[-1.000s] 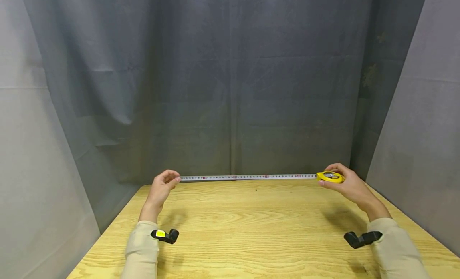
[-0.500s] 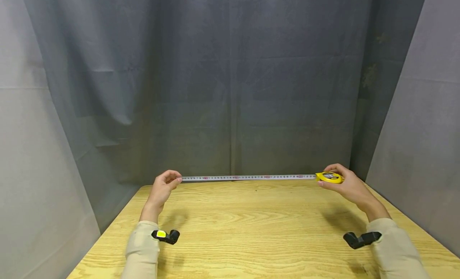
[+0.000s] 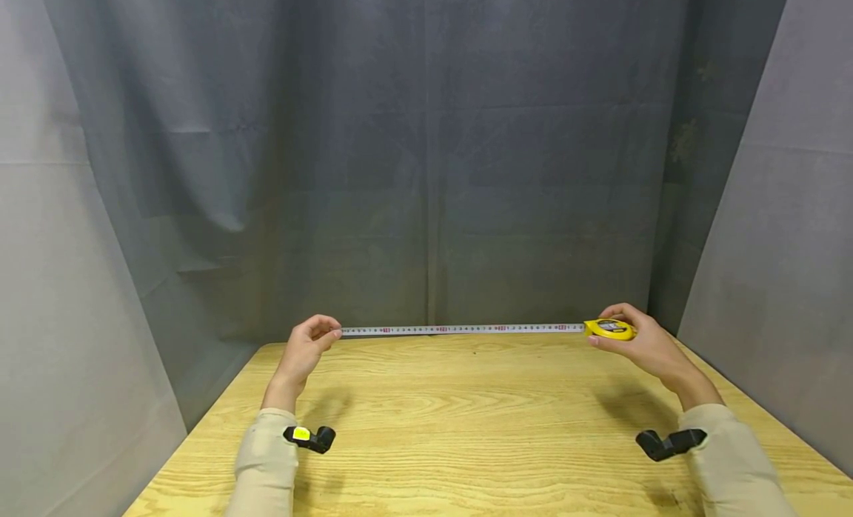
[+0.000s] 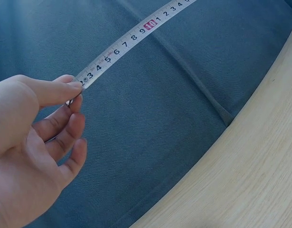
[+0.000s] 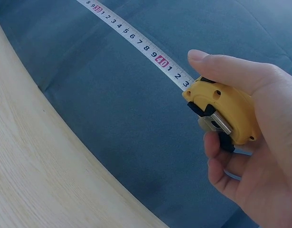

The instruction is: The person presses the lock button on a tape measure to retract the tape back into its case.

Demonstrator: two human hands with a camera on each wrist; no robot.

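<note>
Across the middle of the head view, a tape measure [image 3: 609, 329] stretches level above the tabletop's [image 3: 466, 428] far edge. At centre right, the right hand [image 3: 640, 339] grips its yellow case, fingers hiding the underside. At centre left, the left hand [image 3: 306, 347] pinches the tape's [image 3: 460, 329] tip, hook mostly covered.

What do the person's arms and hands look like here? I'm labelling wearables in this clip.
Both hands are bare: the left hand and right hand wear no gloves, rings or watches that show. Both forearms wear long, light beige sleeves reaching the wrists. A small black camera mount sits at each wrist; the left mount bears a yellow label, the right mount is plain black.
</note>
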